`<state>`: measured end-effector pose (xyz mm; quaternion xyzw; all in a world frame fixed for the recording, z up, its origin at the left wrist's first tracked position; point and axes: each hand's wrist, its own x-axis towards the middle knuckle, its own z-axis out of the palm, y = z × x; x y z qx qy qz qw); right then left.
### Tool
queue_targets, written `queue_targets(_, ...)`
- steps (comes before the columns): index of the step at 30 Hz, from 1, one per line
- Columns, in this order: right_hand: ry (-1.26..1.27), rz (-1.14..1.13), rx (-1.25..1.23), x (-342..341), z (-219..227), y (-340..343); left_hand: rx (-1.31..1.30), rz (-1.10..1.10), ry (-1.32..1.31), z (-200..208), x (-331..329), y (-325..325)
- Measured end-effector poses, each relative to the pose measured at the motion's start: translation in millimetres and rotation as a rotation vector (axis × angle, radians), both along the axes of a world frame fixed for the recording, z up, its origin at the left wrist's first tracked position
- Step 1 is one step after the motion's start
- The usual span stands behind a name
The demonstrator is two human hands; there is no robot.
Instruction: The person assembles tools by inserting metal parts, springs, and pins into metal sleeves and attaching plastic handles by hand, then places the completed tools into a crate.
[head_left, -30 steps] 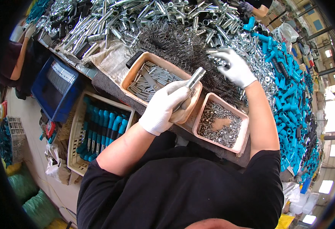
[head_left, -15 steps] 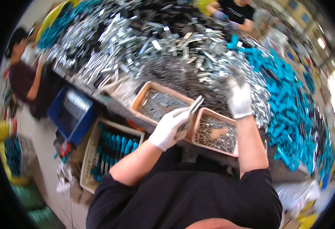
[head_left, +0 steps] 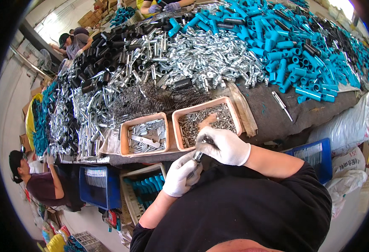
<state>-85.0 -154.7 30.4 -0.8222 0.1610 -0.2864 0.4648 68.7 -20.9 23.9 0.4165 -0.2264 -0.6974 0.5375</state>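
Print shows on a white sack, well to the right of the grip and roughly level with it, past the right hand and its forearm: a row of dark characters, climbing toward the right on the creased material, with fainter reddish marks just above. The row is small and bent by the folds, so not every character is clear. Beyond the grip and slightly to its left, a black block lies near the springs; whether lettering stands on it cannot be told
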Motion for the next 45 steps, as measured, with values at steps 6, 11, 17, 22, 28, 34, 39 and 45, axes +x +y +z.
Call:
queue_targets(6, 0.231, 0.122, -0.222, -39.8, 18.3, -39.2, 0.053, -0.136, 0.002, -8.1, -7.1, -5.6)
queue_targets(11, 0.654, -1.014, -0.517, -102.7, 23.0, -181.9, 0.083, -0.028, 0.015, -11.9, -5.9, -1.7)
queue_targets(17, 0.974, -1.154, -0.319, -157.8, -37.2, -254.8, 0.083, -0.05, 0.048, -11.4, -14.2, -12.6)
queue_targets(22, 0.004, -1.06, -0.174, -173.4, -16.4, -218.2, 0.081, -0.042, 0.063, -7.4, -13.8, -11.8)
queue_targets(28, -0.287, -0.653, 0.325, -59.8, -8.6, -82.2, 0.1, -0.043, 0.06, -10.4, -17.8, -10.5)
queue_targets(34, -0.323, -0.411, 0.464, -30.7, -4.9, -58.4, 0.092, -0.074, 0.001, -4.0, -15.4, -2.1)
queue_targets(39, -0.26, -0.347, 0.44, -30.9, 12.0, -48.1, 0.076, -0.043, -0.035, -4.8, -11.4, 6.4)
queue_targets(45, -0.346, -0.338, 0.599, -28.4, 11.3, -54.2, -0.015, -0.092, -0.098, -5.4, -3.8, 12.0)
